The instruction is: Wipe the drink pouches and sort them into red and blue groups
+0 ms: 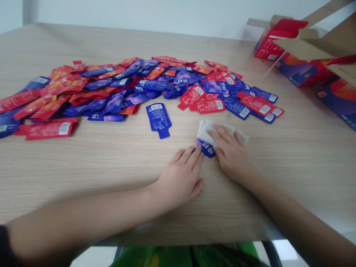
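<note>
A blue sachet (207, 149) with white lettering lies flat on the table, partly covered by a folded white wipe (207, 128). My right hand (229, 150) presses the wipe down onto it, fingers over the cloth. With fingers stretched out flat, my left hand (182, 174) touches the sachet's left end and grips nothing. Just beyond, another blue sachet (159, 119) lies alone, barcode side up, its narrow neck towards me.
A long pile of red and blue sachets (116, 87) spreads across the back of the table (83, 163). Loose red sachets (257, 103) lie at its right end. At the far right stand opened cardboard boxes (299, 68) with raised flaps.
</note>
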A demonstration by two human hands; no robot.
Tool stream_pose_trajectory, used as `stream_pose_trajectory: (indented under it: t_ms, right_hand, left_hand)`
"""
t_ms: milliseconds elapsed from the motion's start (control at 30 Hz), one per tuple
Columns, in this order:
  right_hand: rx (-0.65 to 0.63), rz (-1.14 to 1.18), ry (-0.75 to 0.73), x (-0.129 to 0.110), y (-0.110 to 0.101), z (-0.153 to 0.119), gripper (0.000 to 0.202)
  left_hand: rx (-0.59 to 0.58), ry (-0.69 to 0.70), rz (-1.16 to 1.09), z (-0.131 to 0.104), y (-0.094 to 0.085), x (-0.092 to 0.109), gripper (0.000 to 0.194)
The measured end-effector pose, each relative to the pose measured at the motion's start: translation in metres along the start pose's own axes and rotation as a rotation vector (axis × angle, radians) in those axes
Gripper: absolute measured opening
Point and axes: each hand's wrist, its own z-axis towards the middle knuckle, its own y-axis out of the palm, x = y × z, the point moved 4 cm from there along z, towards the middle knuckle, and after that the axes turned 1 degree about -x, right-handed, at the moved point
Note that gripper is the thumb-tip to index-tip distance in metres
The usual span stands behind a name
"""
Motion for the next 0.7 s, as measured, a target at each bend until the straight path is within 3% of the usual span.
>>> stream_pose_trajectory:
  t_ms: [100,233,300,400,533,700]
  right_hand:
    - [0.07,0.031,0.129,0.018,-0.001,0.003,0.051]
    - [0.049,0.128,-0.087,0.01,0.001,0.002,0.051]
    - [0.058,0.18,-0.039,0.014,-0.001,0.004,0.051]
    - [0.078,0.136,0.126,0.035,-0.005,0.01,0.057]
    - [0.052,0.043,0.139,0.065,-0.004,0.016,0.054]
    - [0.158,0.028,0.242,0.105,-0.008,0.016,0.053]
  left_hand:
    - [0.002,0.01,0.029,-0.001,0.0,0.001,0.061]
    - [-0.002,0.002,0.046,-0.001,0.0,0.0,0.061]
    - [0.0,0.001,0.039,-0.001,0.0,0.0,0.059]
    - [0.016,0.009,0.021,-0.001,-0.001,-0.001,0.056]
    - [0.052,0.026,0.014,0.0,-0.001,-0.004,0.05]
    - [0.129,0.04,-0.064,0.007,-0.012,-0.017,0.036]
